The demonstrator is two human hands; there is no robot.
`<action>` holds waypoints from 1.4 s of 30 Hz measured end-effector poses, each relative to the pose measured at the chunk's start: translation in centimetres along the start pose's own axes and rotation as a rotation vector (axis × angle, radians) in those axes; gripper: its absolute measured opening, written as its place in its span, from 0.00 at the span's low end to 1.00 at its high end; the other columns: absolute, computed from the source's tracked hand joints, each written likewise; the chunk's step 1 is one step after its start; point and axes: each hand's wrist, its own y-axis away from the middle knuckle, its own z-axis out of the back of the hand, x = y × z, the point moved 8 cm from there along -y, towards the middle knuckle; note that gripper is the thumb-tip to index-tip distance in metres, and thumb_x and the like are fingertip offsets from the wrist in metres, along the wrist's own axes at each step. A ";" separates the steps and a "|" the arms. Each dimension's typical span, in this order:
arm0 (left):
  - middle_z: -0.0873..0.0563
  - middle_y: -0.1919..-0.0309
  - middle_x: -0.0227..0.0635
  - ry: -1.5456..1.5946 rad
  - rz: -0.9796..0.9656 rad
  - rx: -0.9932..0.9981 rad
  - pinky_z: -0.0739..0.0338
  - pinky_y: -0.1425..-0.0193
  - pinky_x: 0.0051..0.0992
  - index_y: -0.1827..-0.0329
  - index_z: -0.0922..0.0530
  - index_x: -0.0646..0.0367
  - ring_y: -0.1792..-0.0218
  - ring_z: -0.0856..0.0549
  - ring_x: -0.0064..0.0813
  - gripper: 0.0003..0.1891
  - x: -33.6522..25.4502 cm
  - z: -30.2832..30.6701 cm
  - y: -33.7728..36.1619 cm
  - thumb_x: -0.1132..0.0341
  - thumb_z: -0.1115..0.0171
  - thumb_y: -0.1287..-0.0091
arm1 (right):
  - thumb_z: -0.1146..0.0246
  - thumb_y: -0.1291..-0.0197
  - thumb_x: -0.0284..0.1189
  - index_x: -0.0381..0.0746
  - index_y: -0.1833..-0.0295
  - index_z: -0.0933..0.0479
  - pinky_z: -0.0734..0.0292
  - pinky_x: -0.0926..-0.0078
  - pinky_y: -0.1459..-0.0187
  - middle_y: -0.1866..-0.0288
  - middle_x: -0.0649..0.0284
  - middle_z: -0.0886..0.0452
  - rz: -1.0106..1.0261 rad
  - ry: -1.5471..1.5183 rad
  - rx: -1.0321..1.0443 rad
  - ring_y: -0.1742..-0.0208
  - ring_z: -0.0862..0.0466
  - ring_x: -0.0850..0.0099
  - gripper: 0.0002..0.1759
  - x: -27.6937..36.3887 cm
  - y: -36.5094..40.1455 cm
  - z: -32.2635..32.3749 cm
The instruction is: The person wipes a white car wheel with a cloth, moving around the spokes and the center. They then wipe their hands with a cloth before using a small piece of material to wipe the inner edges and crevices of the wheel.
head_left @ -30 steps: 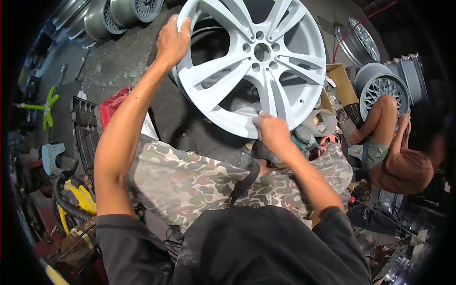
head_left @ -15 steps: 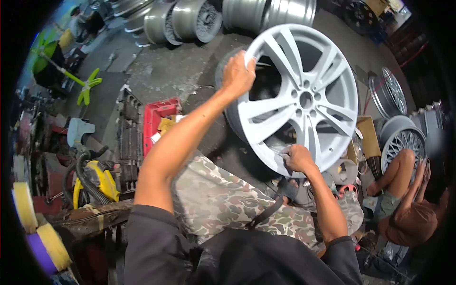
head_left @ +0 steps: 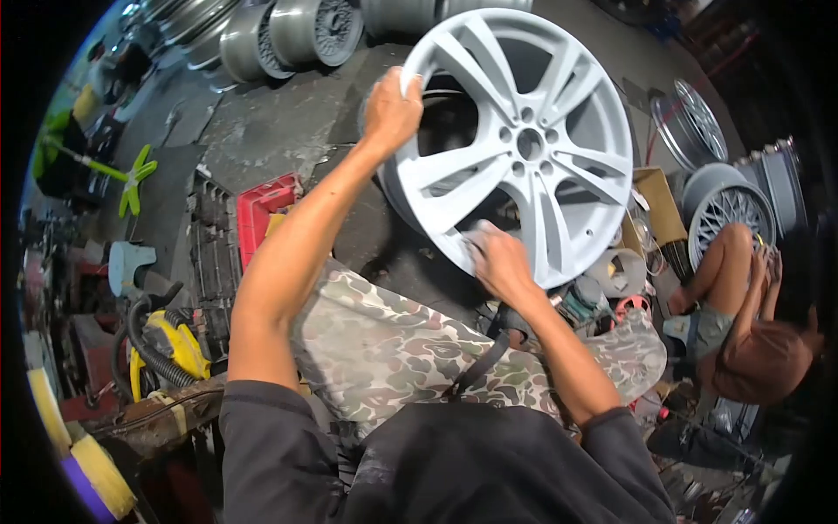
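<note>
A pale grey-white alloy wheel (head_left: 530,144) with paired spokes stands tilted in front of me. Its upper left rim is gripped by my left hand (head_left: 393,112), the fingers wrapped over the edge. On the lower left part of the rim, my right hand (head_left: 502,262) presses a small grey piece (head_left: 474,243), partly hidden by the fingers; I cannot make out what it is. Below the wheel, camouflage cloth (head_left: 393,341) covers my legs.
More wheels (head_left: 314,31) lie at the top and right. A red crate (head_left: 262,210), a yellow machine with a black hose (head_left: 175,345) and a green stand (head_left: 133,179) are at left. At right, another person (head_left: 759,358) sits beside a mesh-spoked wheel (head_left: 731,218).
The view has shifted, so the wheel and both hands appear further up and left. My right hand has moved along the lower rim towards the left.
</note>
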 end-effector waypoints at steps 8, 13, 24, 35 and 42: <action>0.13 0.51 0.61 -0.021 -0.013 0.037 0.24 0.42 0.55 0.47 0.22 0.66 0.47 0.15 0.62 0.19 0.1 -0.1 -0.2 0.56 0.45 0.21 | 0.37 0.28 0.30 0.35 0.52 0.12 0.23 0.61 0.55 0.59 0.51 0.17 -0.050 -0.585 0.110 0.58 0.15 0.60 0.11 1.3 -0.4 2.3; 0.13 0.51 0.60 -0.044 -0.042 0.008 0.24 0.42 0.54 0.47 0.22 0.67 0.47 0.15 0.63 0.19 -0.2 0.1 -0.1 0.56 0.46 0.20 | 0.37 0.27 0.30 0.37 0.50 0.11 0.21 0.63 0.51 0.58 0.51 0.18 -0.096 -0.454 -0.078 0.54 0.15 0.58 0.12 -1.9 0.1 3.1; 0.13 0.52 0.60 -0.021 -0.022 0.052 0.23 0.43 0.54 0.47 0.22 0.66 0.48 0.14 0.62 0.18 0.1 -0.2 -0.1 0.56 0.46 0.20 | 0.35 0.28 0.30 0.38 0.47 0.11 0.26 0.67 0.55 0.63 0.55 0.24 0.008 -0.647 -0.026 0.59 0.21 0.59 0.12 1.2 0.3 3.9; 0.12 0.56 0.58 -0.021 -0.070 0.013 0.22 0.45 0.49 0.42 0.22 0.64 0.52 0.13 0.60 0.21 0.2 -0.3 -0.1 0.52 0.47 0.19 | 0.35 0.28 0.30 0.34 0.49 0.12 0.28 0.68 0.49 0.58 0.56 0.21 -0.039 -0.706 0.000 0.56 0.23 0.62 0.12 1.1 0.4 3.3; 0.12 0.53 0.61 -0.046 -0.070 0.015 0.22 0.45 0.50 0.41 0.22 0.65 0.50 0.12 0.60 0.21 0.5 -0.1 -0.3 0.52 0.46 0.19 | 0.35 0.31 0.27 0.38 0.50 0.11 0.26 0.62 0.44 0.57 0.56 0.13 0.152 -0.236 -0.188 0.52 0.24 0.56 0.10 2.7 1.1 2.4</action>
